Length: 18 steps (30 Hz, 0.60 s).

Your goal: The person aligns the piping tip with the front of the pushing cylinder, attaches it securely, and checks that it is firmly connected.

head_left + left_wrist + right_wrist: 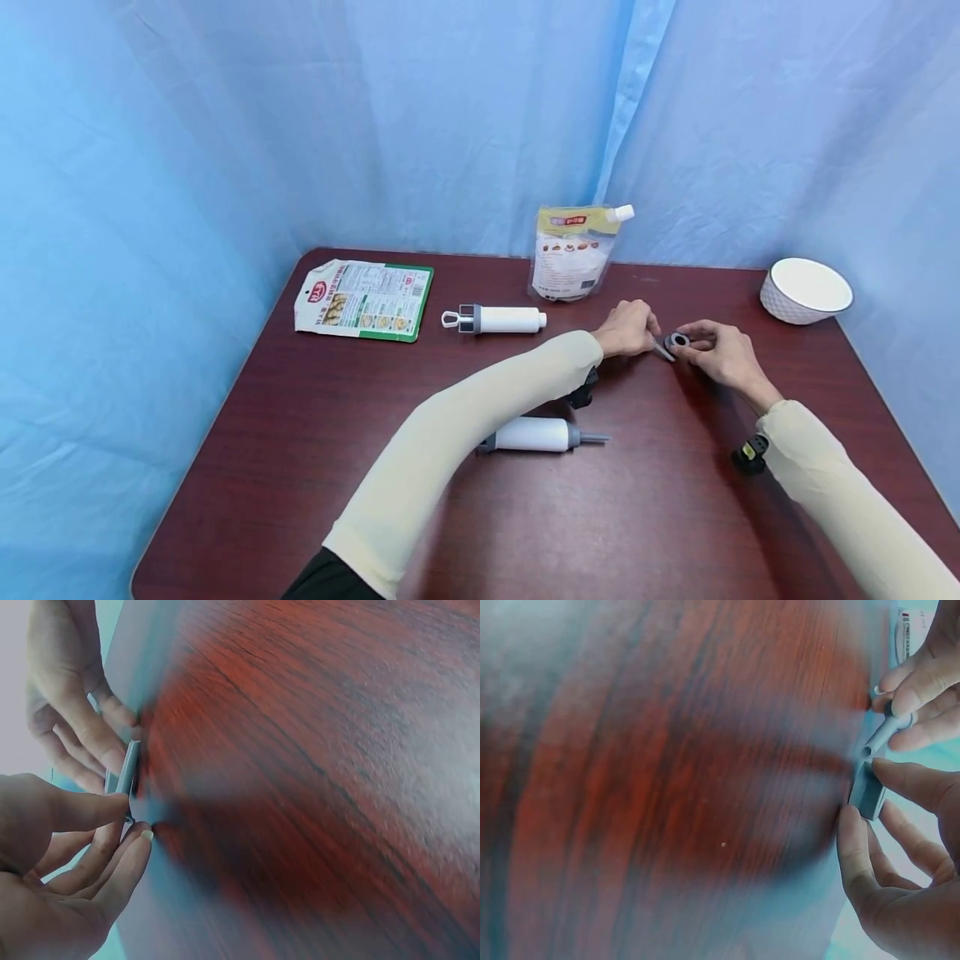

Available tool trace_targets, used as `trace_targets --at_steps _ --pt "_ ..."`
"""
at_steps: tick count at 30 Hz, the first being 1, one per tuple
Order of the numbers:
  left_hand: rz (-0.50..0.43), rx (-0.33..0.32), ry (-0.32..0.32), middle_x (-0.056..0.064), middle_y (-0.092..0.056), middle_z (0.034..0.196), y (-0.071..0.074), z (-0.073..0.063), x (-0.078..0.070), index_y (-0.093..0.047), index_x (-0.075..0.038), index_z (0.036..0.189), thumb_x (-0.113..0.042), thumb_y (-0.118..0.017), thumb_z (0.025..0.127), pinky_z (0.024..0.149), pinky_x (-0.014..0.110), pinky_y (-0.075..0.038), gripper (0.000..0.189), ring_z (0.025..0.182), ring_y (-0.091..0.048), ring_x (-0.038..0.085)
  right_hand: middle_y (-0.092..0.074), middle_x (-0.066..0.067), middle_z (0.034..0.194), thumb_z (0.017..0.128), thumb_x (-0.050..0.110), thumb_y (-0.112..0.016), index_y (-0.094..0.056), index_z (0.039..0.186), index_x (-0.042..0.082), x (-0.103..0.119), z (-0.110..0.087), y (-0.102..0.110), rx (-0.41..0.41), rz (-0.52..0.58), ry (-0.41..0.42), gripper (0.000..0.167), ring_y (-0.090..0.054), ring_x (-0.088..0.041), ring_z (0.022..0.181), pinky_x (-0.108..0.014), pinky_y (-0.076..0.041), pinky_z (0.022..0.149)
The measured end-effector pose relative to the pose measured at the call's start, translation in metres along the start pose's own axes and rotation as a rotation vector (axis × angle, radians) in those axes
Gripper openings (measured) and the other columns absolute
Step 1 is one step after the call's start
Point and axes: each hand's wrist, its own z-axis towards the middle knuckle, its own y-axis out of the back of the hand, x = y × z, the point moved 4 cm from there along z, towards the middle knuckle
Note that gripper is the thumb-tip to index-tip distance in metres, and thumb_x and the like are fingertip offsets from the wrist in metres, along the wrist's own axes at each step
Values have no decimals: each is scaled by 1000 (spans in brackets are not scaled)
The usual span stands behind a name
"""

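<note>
Two hands [628,327] are holding a grey nozzle [663,352] and a grey ring [671,342], to the right of a standing pouch [573,254] and nearer the person

On a dark red-brown worktop [637,517], a person in cream sleeves [840,492] is working with both hands. The left hand is reaching to a spot just right of the pouch and in front of it, its fingers pinching the slim nozzle. The right hand [722,354] is working farther right of the pouch, its fingers grasping the ring by the edges. The nozzle's free end is pointing towards the right hand and lying close beside the ring; whether the two are touching, I cannot tell.

The pouch, clear and yellow with a white cap, is standing near the back edge. Left of it and slightly nearer, a white far tube [510,320] with a loop handle is lying on its side. Farther left of the pouch, a green-and-white packet [365,300] is lying flat. Well in front of the pouch, a white near tube [534,434] is lying with its grey tip pointing right, the left sleeve partly covering its other end. Well to the right of the pouch, a white bowl [793,308] is sitting upright. Behind the pouch, a pale blue curtain [465,125] is hanging.
</note>
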Motion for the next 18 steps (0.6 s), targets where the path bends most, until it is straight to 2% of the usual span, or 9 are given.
trace_targets --at_steps 3,8,10,13,18 --pt "-15 -18 -1 -8 -80 109 3 -2 5 -82 -15 111 -11 -71 94 86 14 -52 21 102 -69 5 -75 -28 115 96 29 -76 -69 127 -1 1 -3 1 8 5 -5 43 -78 -14 89 -9 -46 68" --pt "-46 -28 -39 -5 -80 105 6 -7 9 -82 -12 112 -12 -71 95 83 14 -51 20 97 -68 5 -73 -31 120 98 32 -74 -66 129 -3 1 -10 5 27 51 -15 48 -65 14 81 -8 -49 67" --pt "-62 -30 -65 -3 -80 105 9 -9 10 -81 -11 113 -13 -73 95 80 13 -50 20 94 -69 5 -72 -32 121 99 32 -73 -64 130 -4 3 -12 8 35 72 -13 49 -60 20 80 -9 -50 67" --pt "-96 -25 -83 0 -81 106 13 -14 12 -81 -10 114 -14 -75 95 78 11 -49 21 95 -72 6 -72 -31 121 99 33 -73 -64 130 -4 7 -17 10 44 91 -10 49 -61 19 80 -11 -52 66" --pt "-148 -11 -89 2 -82 104 17 -23 17 -80 -8 114 -15 -76 95 75 7 -48 21 92 -74 6 -72 -30 121 100 35 -71 -64 131 -2 15 -28 11 57 129 -11 48 -74 1 83 -19 -58 70"
